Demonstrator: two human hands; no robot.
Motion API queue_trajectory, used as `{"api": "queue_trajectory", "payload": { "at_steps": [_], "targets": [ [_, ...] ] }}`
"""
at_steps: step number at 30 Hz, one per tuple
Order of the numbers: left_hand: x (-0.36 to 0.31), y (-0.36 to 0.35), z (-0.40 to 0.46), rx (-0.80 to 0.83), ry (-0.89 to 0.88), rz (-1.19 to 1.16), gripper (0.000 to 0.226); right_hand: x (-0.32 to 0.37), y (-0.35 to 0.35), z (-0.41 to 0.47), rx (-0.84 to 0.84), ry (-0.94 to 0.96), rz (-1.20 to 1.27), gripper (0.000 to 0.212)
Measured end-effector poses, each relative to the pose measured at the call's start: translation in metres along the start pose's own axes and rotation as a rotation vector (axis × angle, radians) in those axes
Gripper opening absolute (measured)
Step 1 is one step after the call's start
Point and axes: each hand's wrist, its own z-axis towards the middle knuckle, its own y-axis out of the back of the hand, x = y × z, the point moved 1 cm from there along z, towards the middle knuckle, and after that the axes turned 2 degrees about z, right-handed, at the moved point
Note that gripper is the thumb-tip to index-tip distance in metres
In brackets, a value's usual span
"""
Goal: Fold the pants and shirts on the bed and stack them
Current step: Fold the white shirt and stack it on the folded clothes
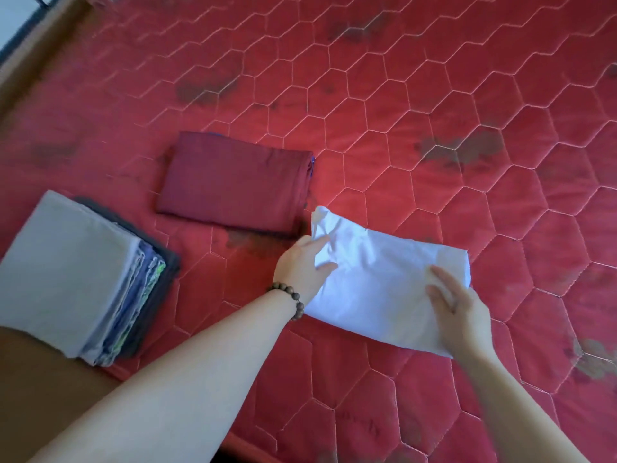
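- A red quilted bed (434,95) with hexagon stitching and some dark stains fills the view; a strip of floor shows at the far left corner.
- A white garment (377,275), already folded into a rough rectangle, lies near the middle of the bed, its far left corner a little rumpled.
- The left hand (302,267), with a beaded bracelet (290,297) on its wrist, rests on the garment's left edge, fingers (320,245) fairly straight and spread on the cloth.
- The right hand (457,309) lies flat on the near right part, fingers (440,279) extended, pressing rather than gripping.
- A folded maroon garment (233,182) sits just beyond and to the left, close to the white one's far corner; whether they touch cannot be told.
- A stack of folded clothes (76,275), grey on top, stands at the near left edge, well apart.
- The step appears to be smoothing the last fold. To do it well, the person should flatten the rumpled corner, square the edges, then slide both hands under so the fold holds on the way to the stack.
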Motion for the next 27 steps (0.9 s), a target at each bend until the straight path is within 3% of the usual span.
{"api": "queue_trajectory", "payload": {
  "at_steps": [13,18,22,24,26,27],
  "targets": [
    [0.176,0.187,0.115,-0.147,-0.047,0.025,0.055,0.22,-0.183,0.053,-0.094,0.225,-0.059,0.036],
    [0.225,0.189,0.155,-0.134,-0.027,0.008,0.054,0.238,-0.233,0.087,-0.114,0.222,-0.131,0.034],
    [0.243,0.179,0.161,-0.036,0.013,0.084,0.053,0.235,-0.253,0.1,-0.019,0.059,-0.295,0.041],
    [0.244,0.178,0.158,-0.2,-0.016,0.237,0.048,0.237,-0.253,0.1,-0.149,0.036,-0.525,0.046],
    [0.235,0.178,0.159,-0.389,-0.171,0.371,0.047,0.253,-0.261,0.093,-0.32,0.219,-0.634,0.05],
    [0.229,0.176,0.163,-0.4,-0.284,0.38,0.049,0.264,-0.271,0.089,-0.334,0.361,-0.617,0.049]
  ]
}}
